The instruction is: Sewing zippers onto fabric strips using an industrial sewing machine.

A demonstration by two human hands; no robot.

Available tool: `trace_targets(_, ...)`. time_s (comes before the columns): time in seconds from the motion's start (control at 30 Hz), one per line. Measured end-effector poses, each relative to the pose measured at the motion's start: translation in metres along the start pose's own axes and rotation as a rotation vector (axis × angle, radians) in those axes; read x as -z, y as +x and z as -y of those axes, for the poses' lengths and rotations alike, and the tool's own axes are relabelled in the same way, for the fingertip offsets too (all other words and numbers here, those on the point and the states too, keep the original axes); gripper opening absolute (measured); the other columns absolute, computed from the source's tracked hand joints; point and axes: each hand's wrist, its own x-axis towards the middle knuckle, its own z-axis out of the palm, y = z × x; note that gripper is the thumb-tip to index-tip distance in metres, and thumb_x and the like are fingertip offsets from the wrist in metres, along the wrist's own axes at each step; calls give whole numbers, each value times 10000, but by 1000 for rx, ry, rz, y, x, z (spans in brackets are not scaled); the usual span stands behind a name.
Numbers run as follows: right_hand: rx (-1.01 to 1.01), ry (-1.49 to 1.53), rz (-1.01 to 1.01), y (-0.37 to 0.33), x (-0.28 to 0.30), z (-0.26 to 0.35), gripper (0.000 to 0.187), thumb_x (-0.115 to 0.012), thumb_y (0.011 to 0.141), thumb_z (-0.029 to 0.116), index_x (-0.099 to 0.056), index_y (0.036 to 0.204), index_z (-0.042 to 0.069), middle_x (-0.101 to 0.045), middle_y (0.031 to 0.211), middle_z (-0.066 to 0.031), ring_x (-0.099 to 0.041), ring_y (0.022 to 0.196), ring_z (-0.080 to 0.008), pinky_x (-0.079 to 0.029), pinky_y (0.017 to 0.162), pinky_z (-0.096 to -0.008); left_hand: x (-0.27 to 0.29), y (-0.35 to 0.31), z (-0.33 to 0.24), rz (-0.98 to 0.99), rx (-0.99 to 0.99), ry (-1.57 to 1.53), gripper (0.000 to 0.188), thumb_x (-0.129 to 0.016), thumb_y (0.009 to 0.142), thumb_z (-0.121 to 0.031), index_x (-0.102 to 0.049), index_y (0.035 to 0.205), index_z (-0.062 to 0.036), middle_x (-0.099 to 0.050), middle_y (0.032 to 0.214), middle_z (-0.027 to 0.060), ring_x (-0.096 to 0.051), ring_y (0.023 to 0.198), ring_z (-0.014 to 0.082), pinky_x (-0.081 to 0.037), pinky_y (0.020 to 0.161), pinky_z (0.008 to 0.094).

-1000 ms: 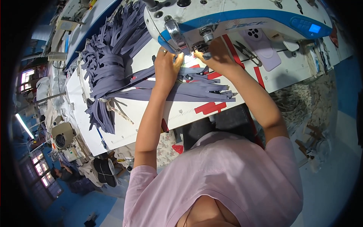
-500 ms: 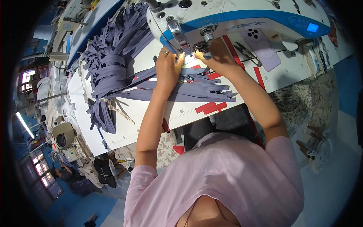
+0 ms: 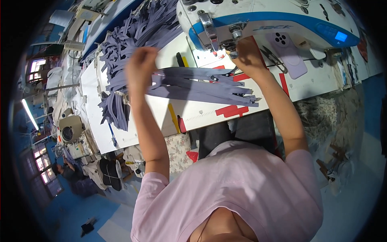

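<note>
Long grey-purple zippers (image 3: 189, 89) lie across the white sewing table, their sliders and ends toward the right. My left hand (image 3: 141, 68) is raised over their left part beside the big zipper bundle (image 3: 139, 34). Motion blurs its fingers, so I cannot tell whether it holds anything. Close to the needle area of the white and blue sewing machine (image 3: 225, 20), my right hand (image 3: 248, 60) is closed, fingertips pressed together. Something small and dark is at those fingertips; its kind is too unclear to name. The machine's lamp lights the spot just left of them.
Right of my right hand lie dark thread snips (image 3: 275, 59) and a lilac phone (image 3: 291, 56). Red tape pieces (image 3: 232, 111) and a yellow strip (image 3: 173, 117) mark the table. At the far left, a person (image 3: 66, 171) sits in the background.
My left hand has left the needle area and swung left toward the zipper bundle. My right hand stays by the needle. The view has shifted slightly, uncovering yellow strips on the table.
</note>
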Motion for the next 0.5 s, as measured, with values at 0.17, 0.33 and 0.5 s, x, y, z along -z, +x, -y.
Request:
trace_targets(0.17,5,81,-3,0,2,1,99,-668,825,70,-588,833,11,-630,792,-148,-619,826,-328,-488,765,-436,118,-15,12,-994,-417,-240,394,-695,969,-169,-512,1230,63,-590,1156,147,-671,909,206,-594,770,307)
trace_targets(0.33,156,185,10,-3,4,-11,156,-709,782,95,-585,846,24,-620,747,-90,-611,770,-272,-490,711,-395,13,-57,5,-419,-359,283,246,-712,917,-75,-690,1162,-87,-674,1038,79,-642,850,178,-517,725,316)
trace_targets(0.5,116,201,23,-2,4,-8,177,-721,743,94,-590,842,28,-616,735,-90,-611,762,-266,-491,705,-376,-93,-77,-4,122,-616,421,293,-804,771,-101,-717,1050,-81,-630,1102,93,-568,1050,314,-454,900,417)
